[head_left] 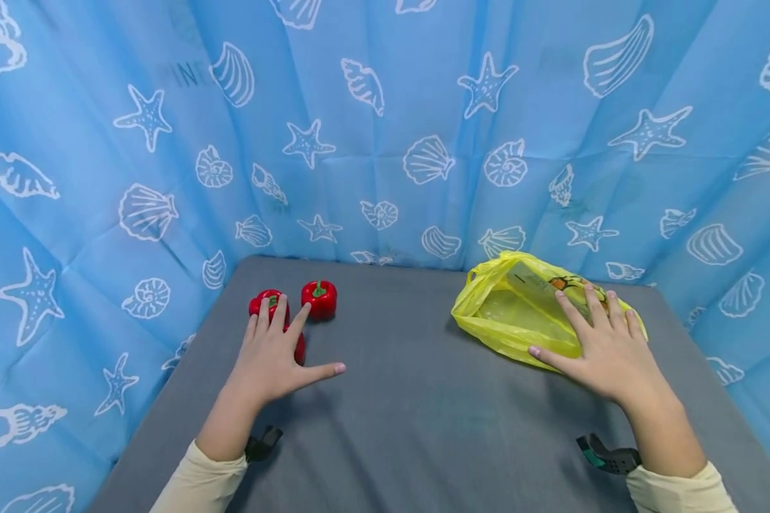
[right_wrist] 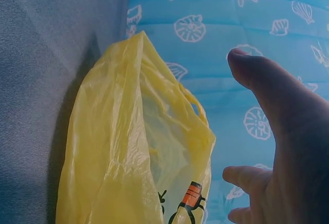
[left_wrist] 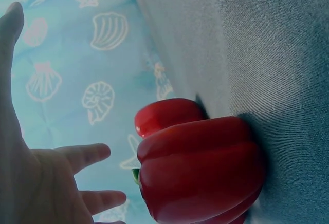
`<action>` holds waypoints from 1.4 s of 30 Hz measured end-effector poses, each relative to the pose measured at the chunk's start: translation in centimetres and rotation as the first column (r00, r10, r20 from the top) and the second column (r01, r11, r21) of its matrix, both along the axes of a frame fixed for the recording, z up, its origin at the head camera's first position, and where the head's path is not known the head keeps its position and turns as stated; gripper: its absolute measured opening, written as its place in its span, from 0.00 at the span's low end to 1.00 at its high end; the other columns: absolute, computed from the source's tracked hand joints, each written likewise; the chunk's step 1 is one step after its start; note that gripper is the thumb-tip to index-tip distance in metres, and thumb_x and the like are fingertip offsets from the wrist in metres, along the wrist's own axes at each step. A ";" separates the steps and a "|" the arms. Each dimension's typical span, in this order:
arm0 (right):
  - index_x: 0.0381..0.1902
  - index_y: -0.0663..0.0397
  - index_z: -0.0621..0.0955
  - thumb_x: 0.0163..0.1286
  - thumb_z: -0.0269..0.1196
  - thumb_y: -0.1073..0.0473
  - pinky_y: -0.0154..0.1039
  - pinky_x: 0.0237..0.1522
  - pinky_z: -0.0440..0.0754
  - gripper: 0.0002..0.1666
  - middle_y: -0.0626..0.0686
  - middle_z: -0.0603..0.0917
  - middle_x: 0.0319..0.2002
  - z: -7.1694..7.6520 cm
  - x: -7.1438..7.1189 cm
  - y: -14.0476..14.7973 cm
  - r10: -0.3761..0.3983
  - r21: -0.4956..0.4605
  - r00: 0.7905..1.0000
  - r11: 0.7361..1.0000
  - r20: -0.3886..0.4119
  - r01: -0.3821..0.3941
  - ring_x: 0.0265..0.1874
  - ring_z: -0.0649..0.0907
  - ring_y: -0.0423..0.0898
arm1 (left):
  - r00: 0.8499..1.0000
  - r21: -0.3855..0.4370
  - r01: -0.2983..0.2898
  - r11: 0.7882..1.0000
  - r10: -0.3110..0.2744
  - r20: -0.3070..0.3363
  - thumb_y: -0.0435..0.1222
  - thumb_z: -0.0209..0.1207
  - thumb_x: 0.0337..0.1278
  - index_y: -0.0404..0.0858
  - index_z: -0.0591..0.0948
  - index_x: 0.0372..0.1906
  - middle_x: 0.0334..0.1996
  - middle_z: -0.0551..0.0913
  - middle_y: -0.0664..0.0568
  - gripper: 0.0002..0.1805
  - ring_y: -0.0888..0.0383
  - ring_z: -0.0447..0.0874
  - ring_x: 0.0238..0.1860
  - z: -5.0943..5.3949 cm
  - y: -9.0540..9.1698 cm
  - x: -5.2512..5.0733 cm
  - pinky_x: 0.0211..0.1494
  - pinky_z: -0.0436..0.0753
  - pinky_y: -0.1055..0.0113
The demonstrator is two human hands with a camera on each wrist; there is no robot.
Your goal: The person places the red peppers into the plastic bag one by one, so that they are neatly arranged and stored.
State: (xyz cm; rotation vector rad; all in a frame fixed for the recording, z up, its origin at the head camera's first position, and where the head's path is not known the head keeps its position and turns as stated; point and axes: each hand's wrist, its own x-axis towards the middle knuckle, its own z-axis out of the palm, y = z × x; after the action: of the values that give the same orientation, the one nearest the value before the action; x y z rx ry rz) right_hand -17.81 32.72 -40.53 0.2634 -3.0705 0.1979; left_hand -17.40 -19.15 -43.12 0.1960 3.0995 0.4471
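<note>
Three red bell peppers sit at the left of the table: one pepper (head_left: 321, 302) stands uncovered with its green stem up, and two are partly hidden behind my left hand (head_left: 266, 360). That hand hovers over them with spread fingers and holds nothing. From the left wrist view, the nearest pepper (left_wrist: 200, 172) is below the fingers, apart from them. On the right lies a yellow plastic bag (head_left: 500, 342), its mouth gaping to the left. Above its right part my right hand (head_left: 612, 356) is spread out; a gap shows between the bag (right_wrist: 103, 147) and the fingers in the right wrist view.
The grey tabletop (head_left: 398, 399) stretches between the peppers and the bag. A blue curtain (head_left: 385, 128) with white shells and starfish encloses the back and both sides. Dark wrist-worn devices (head_left: 606, 456) show below both hands.
</note>
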 end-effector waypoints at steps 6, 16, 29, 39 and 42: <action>0.89 0.39 0.44 0.67 0.58 0.18 0.83 0.74 0.43 0.66 0.71 0.40 0.85 0.8 0.7 0.7 0.012 0.016 1.000 1.000 -0.015 -0.012 0.83 0.38 0.77 | 1.000 0.027 -0.003 1.000 0.004 -0.031 0.81 0.62 0.42 0.47 0.56 0.87 0.87 0.46 0.35 0.70 0.27 0.38 0.85 -1.2 0.6 -0.4 0.82 0.45 0.25; 0.88 0.45 0.48 0.71 0.55 0.19 0.82 0.75 0.42 0.63 0.71 0.41 0.85 0.9 0.1 0.3 -0.033 -0.038 0.999 0.999 0.000 0.033 0.82 0.40 0.78 | 0.998 0.059 -0.067 0.996 0.067 0.006 0.79 0.63 0.44 0.43 0.54 0.87 0.86 0.42 0.33 0.71 0.26 0.32 0.85 -1.3 -1.7 0.7 0.82 0.42 0.24; 0.87 0.51 0.51 0.75 0.59 0.27 0.86 0.67 0.52 0.59 0.73 0.44 0.84 -0.1 -0.1 3.6 -0.117 -0.137 0.991 0.985 -0.069 0.107 0.78 0.51 0.83 | 0.997 0.067 -0.054 0.996 0.057 -0.048 0.75 0.65 0.48 0.41 0.56 0.86 0.85 0.47 0.31 0.68 0.26 0.38 0.84 -1.4 -2.8 0.0 0.80 0.50 0.23; 0.87 0.53 0.48 0.78 0.58 0.33 0.88 0.61 0.56 0.55 0.72 0.44 0.85 -1.4 0.6 6.1 -0.236 -0.259 0.968 0.943 -0.086 0.207 0.75 0.54 0.86 | 0.997 0.189 -0.018 0.982 0.031 -0.068 0.69 0.69 0.52 0.45 0.55 0.86 0.84 0.54 0.37 0.63 0.29 0.50 0.83 -1.7 -3.8 -0.6 0.62 0.80 0.26; 0.87 0.55 0.49 0.79 0.58 0.35 0.88 0.62 0.56 0.54 0.73 0.45 0.84 -1.7 0.8 6.9 -0.264 -0.302 0.961 0.926 -0.087 0.228 0.75 0.53 0.86 | 0.997 0.243 -0.010 0.970 0.030 -0.077 0.63 0.73 0.53 0.45 0.56 0.86 0.84 0.56 0.38 0.62 0.31 0.54 0.82 -2.0 -4.2 -0.4 0.58 0.84 0.29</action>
State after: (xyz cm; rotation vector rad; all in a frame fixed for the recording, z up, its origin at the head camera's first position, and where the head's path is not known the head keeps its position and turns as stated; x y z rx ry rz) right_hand -17.05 39.66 -42.24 -0.1211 -2.8607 0.5856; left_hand -17.80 -23.31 -45.15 0.1876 3.1180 0.8402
